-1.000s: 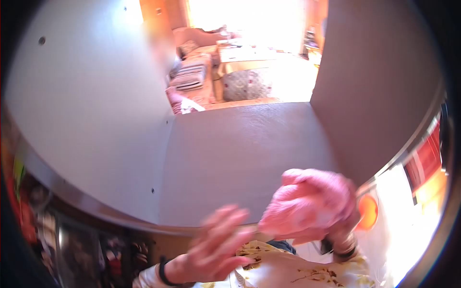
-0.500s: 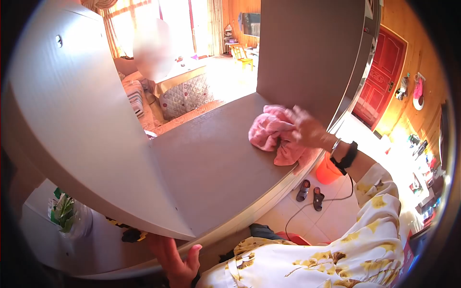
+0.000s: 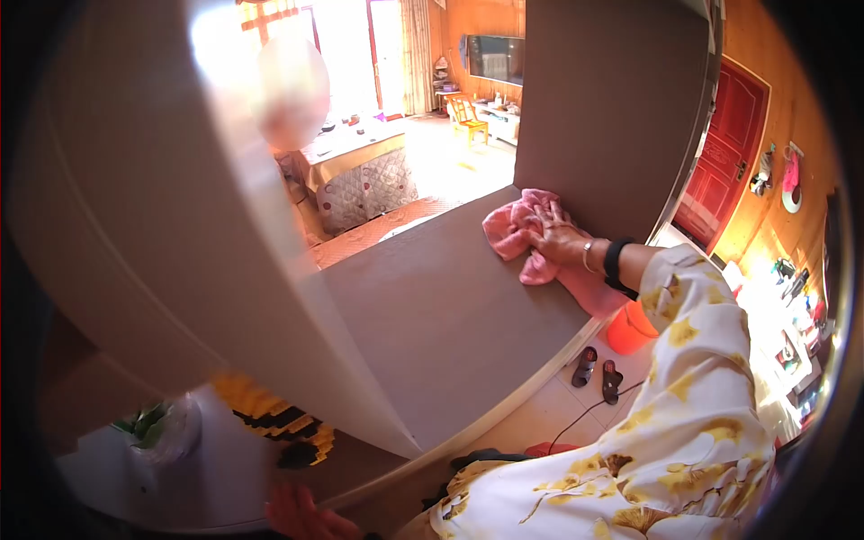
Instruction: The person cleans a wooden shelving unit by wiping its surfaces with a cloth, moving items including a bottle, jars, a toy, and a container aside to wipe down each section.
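A bunched pink cloth (image 3: pixel 517 225) lies on the flat grey shelf board (image 3: pixel 423 315), near the upright dark panel (image 3: pixel 616 108). My right hand (image 3: pixel 560 243) presses onto this cloth, its fingers bent into the folds. A bracelet and a black band circle that wrist. Low in the picture, my left hand (image 3: pixel 306 515) is blurred and in shadow, partly cut off by the bottom edge. Its fingers look stretched out, with nothing seen in them, close to the lower end of the curved pale side panel (image 3: pixel 270 234).
An orange bucket (image 3: pixel 632 328), dark sandals (image 3: pixel 585 367) and a cable are on the floor below right. Beneath the side panel are a potted plant (image 3: pixel 148 425) and a yellow-and-black object (image 3: pixel 274 418). Beyond the shelf stands a covered table (image 3: pixel 364 184).
My right hand has gone from hovering with fingers raised to pressing on the cloth, which is bunched nearer the upright panel. My left hand has dropped away from the side panel's edge. The view has shifted.
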Available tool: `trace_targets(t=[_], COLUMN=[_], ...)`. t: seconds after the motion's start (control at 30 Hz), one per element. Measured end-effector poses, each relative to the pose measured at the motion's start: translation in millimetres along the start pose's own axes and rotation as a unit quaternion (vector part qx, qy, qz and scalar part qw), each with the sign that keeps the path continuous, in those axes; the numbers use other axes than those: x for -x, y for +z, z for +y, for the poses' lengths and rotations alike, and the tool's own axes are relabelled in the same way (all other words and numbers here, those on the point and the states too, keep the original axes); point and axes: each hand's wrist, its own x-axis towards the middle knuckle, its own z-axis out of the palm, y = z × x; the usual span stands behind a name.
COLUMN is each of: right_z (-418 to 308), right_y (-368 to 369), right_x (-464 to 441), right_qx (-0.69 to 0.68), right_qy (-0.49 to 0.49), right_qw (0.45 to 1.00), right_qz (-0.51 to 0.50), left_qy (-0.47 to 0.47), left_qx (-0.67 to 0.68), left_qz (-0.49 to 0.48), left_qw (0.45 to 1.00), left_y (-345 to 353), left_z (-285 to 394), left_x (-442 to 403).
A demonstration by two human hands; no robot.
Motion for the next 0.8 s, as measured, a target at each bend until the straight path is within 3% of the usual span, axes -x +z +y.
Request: trace_targets(t=[0.13, 0.27, 0.37, 0.47, 0.57, 0.63, 0.7, 0.77, 0.8], right_z=[-50.5, -121.3, -165.7, -179.9, -157.1, -119.8, -85.7, -72.6, -69.0], right_y=[2.8, -8.5, -13.8, -24.8, -40.5, -47.3, -53.0, -59.9, -58.3], right_x=[-12.8, 9.7, 50.4, 94.7, 117.7, 117.9, 104.1, 70.6, 50.4], right_qx=[0.007, -0.011, -0.027, -0.055, -0.095, -0.129, -0.154, -0.298, -0.305], right_qy=[-0.052, -0.254, -0.438, -0.599, -0.692, -0.670, -0.539, -0.413, -0.367], right_qw=[0.999, 0.967, 0.897, 0.796, 0.709, 0.717, 0.806, 0.822, 0.845], right_qz=[-0.006, -0.030, -0.055, -0.063, -0.100, -0.144, -0.193, -0.256, -0.241], left_qy=[-0.050, -0.017, -0.042, 0.021, 0.024, 0.024, 0.035, 0.043, 0.040], left_qx=[-0.102, -0.076, -0.025, -0.064, -0.089, -0.092, -0.095, -0.104, -0.103], left_qz=[-0.033, 0.034, 0.018, 0.055, 0.049, 0.054, 0.073, 0.092, 0.085], left_qw=[0.993, 0.996, 0.999, 0.996, 0.995, 0.994, 0.992, 0.989, 0.990], left_y=[3.6, 19.7, 21.8, 32.8, 35.4, 33.5, 32.8, 30.3, 30.0], left_z=[11.5, 2.6, -6.0, -27.2, -30.9, -29.2, -26.8, -24.7, -23.5], left_x=[-7.7, 1.1, 12.0, 24.8, 29.7, 29.9, 22.4, 17.7, 17.9])
